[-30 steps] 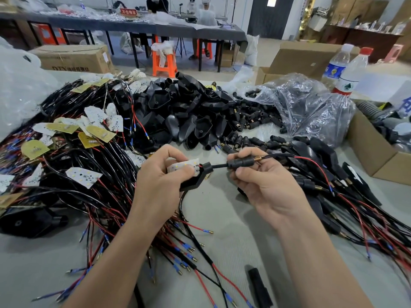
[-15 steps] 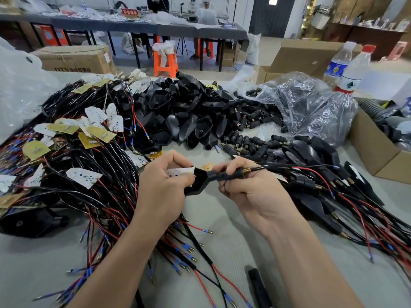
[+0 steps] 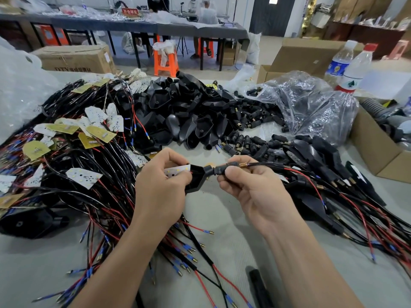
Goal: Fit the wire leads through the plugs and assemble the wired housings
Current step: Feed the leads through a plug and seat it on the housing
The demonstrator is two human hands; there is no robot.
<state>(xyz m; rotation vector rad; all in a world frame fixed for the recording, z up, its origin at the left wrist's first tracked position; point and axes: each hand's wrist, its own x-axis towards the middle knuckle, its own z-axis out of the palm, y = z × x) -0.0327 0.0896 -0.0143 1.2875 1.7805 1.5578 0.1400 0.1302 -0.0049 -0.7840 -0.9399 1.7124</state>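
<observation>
Right, plug-seating step: L hand (image 3: 162, 187) grips housing (image 3: 196, 178) w/ LED board (image 3: 178, 171); R hand (image 3: 251, 187) pinches plug (image 3: 222, 169) btwn both hands, at housing's neck, leads (image 3: 278, 166) trailing past R hand. Next, prob: push plug straight in.

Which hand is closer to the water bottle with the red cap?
Right. The right hand is below and left of the red-capped bottle, pinching the plug. The left hand is even farther left, gripping the black housing.
</observation>
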